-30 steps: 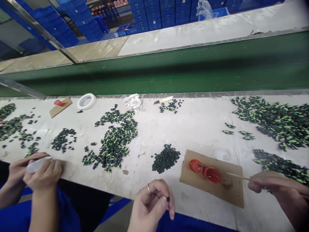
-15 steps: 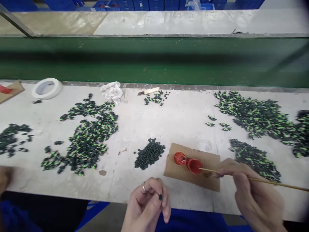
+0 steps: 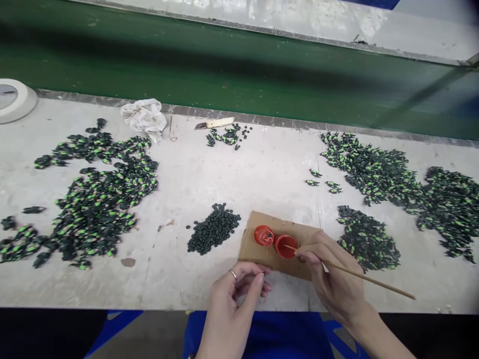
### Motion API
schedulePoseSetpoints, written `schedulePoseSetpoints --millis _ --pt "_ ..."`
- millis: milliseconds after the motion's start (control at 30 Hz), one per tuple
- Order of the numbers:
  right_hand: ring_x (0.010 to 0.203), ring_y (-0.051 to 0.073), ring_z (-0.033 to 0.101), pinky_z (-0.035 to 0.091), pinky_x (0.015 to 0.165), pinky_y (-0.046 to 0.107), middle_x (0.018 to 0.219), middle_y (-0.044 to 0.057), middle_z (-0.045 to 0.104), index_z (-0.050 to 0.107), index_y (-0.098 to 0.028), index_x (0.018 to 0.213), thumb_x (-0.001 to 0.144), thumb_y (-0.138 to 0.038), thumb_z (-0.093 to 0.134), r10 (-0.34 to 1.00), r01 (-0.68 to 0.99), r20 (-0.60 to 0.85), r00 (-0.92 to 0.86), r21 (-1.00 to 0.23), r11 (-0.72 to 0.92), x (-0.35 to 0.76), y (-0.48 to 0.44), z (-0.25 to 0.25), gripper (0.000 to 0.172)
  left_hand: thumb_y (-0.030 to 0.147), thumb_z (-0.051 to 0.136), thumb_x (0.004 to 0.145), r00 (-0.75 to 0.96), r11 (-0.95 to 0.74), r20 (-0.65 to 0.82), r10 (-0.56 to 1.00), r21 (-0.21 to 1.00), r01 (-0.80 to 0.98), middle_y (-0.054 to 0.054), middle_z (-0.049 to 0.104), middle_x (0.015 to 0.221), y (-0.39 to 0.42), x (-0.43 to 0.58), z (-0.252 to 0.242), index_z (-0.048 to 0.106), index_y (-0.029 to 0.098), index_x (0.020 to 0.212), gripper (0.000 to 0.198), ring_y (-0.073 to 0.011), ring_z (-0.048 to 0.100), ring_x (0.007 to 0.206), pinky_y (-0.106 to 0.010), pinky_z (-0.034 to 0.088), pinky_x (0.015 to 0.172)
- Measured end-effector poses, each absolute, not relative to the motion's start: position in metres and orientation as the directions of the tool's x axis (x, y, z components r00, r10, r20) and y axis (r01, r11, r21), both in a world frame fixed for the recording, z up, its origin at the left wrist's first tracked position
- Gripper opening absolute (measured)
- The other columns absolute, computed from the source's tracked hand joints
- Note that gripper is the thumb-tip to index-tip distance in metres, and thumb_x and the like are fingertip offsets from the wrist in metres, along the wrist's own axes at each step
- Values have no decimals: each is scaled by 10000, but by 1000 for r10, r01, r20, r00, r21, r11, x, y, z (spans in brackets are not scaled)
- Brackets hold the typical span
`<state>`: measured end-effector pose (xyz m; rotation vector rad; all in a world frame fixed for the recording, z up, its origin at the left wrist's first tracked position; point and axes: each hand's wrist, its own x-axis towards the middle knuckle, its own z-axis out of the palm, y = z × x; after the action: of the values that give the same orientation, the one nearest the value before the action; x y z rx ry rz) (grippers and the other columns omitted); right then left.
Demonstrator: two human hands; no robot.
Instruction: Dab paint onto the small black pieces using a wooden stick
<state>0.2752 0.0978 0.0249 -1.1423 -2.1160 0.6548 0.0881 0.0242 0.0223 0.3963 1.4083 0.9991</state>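
My L hand (image 3: 235, 301) pinches a dark bit (image 3: 264, 273), R hand (image 3: 335, 281) grips stick (image 3: 374, 281), tip in red cup (image 3: 285, 253) on card (image 3: 258, 254); if stick knocks it, cup cd prob tip; too loose a pinch & bit might drop

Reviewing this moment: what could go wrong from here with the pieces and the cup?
The small dark piece is pinched at the fingertips of the left hand, so it might slip and drop. The stick in the right hand reaches into the open red cup; a sideways knock could tip the cup on the cardboard. The loose pile of dark discs lies close by, so a stray sweep might scatter it.
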Motion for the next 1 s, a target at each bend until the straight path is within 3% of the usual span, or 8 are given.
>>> schedulePoseSetpoints --millis 400,567,733,800,1000 --pt "679 130 565 443 629 254 778 4 627 596 -210 906 1067 -80 498 872 510 283 -400 -721 468 277 97 26 229 345 709 941 -65 588 -624 779 763 -269 -74 834 1035 19 84 6 739 212 883 147 -182 779 815 -282 644 806" --pt "625 105 570 448 605 225 708 -12 606 630 -198 833 1097 -148 480 927 483 244 -284 -799 358 274 98 27 307 349 738 927 -79 581 -626 776 758 -297 -63 833 1012 20 85 7 742 206 884 150 -170 777 805 -266 634 800" --pt "686 120 600 486 631 214 724 3 587 635 -209 856 1155 -218 386 979 374 188 -78 -905 204 273 96 38 389 481 823 859 -108 551 -631 768 737 -392 -5 807 837 27 89 27 745 203 822 292 -115 718 669 -207 594 658" --pt "700 141 610 527 635 231 723 10 579 601 -223 894 1165 -243 328 984 288 174 -31 -941 175 271 91 48 385 521 876 795 -72 528 -637 768 693 -491 2 808 775 31 90 38 751 201 788 343 -115 724 633 -203 594 624" --pt "753 203 749 659 667 309 755 45 708 629 -242 989 1162 -307 341 991 21 131 -27 -991 131 252 59 70 342 372 963 729 83 455 -623 778 466 -759 -17 816 704 37 90 62 794 186 746 252 -134 773 606 -190 592 582"
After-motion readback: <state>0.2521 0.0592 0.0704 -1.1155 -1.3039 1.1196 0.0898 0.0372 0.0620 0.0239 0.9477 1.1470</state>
